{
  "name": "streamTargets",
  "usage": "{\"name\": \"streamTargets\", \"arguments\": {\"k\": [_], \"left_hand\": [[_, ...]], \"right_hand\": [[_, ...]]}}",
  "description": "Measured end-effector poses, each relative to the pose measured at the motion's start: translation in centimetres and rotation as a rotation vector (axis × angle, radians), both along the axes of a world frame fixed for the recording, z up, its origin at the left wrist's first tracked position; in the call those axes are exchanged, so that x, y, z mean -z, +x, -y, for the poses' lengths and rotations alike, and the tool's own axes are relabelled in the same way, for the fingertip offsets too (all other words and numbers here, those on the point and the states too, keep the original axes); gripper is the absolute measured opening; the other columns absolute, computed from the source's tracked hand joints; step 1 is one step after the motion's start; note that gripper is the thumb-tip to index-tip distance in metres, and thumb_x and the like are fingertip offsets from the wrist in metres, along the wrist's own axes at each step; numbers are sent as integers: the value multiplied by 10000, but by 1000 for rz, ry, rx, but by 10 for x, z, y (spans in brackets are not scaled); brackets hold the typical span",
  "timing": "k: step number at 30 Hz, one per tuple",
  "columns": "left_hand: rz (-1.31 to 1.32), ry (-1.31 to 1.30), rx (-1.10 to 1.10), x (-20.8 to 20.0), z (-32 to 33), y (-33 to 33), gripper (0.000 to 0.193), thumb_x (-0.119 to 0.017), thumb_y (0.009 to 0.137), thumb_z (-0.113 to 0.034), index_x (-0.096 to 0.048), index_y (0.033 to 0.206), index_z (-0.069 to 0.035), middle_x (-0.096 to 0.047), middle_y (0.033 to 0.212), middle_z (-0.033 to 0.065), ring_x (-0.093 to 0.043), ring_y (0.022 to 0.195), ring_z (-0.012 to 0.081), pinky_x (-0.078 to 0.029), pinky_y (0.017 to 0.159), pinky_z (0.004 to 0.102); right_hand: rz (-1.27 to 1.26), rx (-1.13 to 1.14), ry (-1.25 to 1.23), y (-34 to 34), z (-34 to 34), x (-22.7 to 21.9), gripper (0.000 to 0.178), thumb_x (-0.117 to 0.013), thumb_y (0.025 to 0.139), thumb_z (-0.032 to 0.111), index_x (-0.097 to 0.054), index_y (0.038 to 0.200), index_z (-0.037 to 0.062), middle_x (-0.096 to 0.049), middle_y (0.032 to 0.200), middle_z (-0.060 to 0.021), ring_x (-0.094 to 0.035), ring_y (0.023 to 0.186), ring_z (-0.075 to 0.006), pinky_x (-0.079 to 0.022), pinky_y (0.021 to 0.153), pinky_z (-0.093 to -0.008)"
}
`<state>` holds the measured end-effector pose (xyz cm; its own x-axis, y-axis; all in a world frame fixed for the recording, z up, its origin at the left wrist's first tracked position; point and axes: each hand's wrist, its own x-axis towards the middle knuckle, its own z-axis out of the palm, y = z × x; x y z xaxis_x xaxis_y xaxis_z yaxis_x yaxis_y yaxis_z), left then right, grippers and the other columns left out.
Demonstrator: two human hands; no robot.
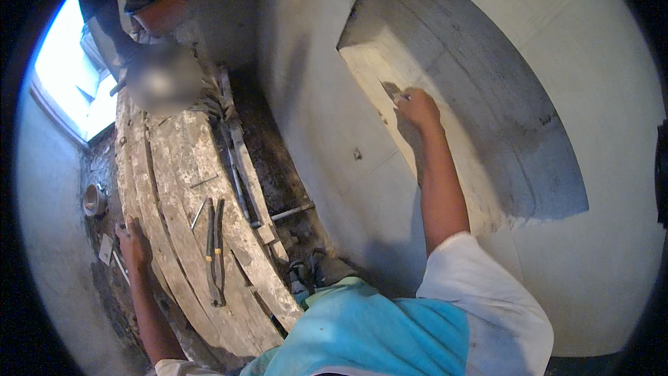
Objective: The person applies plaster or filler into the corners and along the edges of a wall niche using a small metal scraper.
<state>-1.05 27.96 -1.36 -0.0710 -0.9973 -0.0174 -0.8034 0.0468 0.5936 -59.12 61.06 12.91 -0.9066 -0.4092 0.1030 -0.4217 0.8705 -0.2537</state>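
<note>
My right hand [419, 108] reaches into a recess in the wall, its fingers closed around a small flat-bladed scraper [391, 89]. The tool is at the recess's pale lower ledge [372, 63], where the hand throws a shadow. Above that ledge the recess's back face [480, 83] is grey and streaked. Low on the left, my left hand [133, 245] is at the outer edge of the plank platform [182, 146]. Its fingers look curled, but what they grip, if anything, cannot be made out.
Long-handled pincers [214, 257] with black and yellow grips lie on the planks, beside thin metal rods [198, 214]. Another person, blurred, is at the platform's far end, near an orange bucket [161, 10]. A small pail [94, 200] stands lower left. Gaps run between planks.
</note>
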Motion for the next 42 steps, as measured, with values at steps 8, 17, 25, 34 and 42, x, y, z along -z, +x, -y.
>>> {"name": "streamTargets", "arguments": {"k": [8, 17, 25, 34, 42], "left_hand": [[25, 24, 28, -2, 5, -7, 853, -337, 855, -600, -203, 1326, 98, -347, 1302, 313, -364, 1220, 387, -281, 1001, 390], [-32, 6, 9, 7, 6, -1, 844, -377, 856, -572, -230, 1303, 128, -282, 1347, 304, -271, 1277, 375, -224, 1039, 376], [69, -32, -5, 1, 2, 1, 855, -364, 856, -574, -239, 1280, 158, -333, 1298, 333, -314, 1245, 400, -259, 1021, 378], [-54, -44, 86, -6, -6, -8, 859, -363, 848, -591, -236, 1295, 131, -409, 1228, 344, -412, 1158, 433, -318, 966, 406], [222, -440, 134, -4, 0, -4, 688, -423, 886, -463, -324, 1274, 97, -463, 1207, 292, -452, 1136, 382, -345, 950, 403]], "right_hand": [[-48, -89, 53, -37, 16, -1, 282, -616, 715, 269, -636, 933, 91, -628, 931, -180, -599, 886, -341, -463, 761, -414], [-65, -78, -103, -37, 42, 9, 273, -567, 750, 281, -633, 935, 91, -624, 936, -184, -591, 906, -340, -455, 776, -421], [-117, -73, -249, -47, 56, 23, 273, -533, 798, 258, -608, 993, 82, -619, 939, -184, -581, 901, -348, -446, 785, -428], [-50, -250, -495, 60, 62, -18, 338, -587, 796, 313, -598, 1072, 117, -624, 964, -152, -588, 901, -327, -448, 784, -404], [424, -171, -758, 169, -9, 69, 355, -604, 785, 362, -640, 980, 67, -630, 944, -174, -602, 887, -313, -455, 797, -377]]}}
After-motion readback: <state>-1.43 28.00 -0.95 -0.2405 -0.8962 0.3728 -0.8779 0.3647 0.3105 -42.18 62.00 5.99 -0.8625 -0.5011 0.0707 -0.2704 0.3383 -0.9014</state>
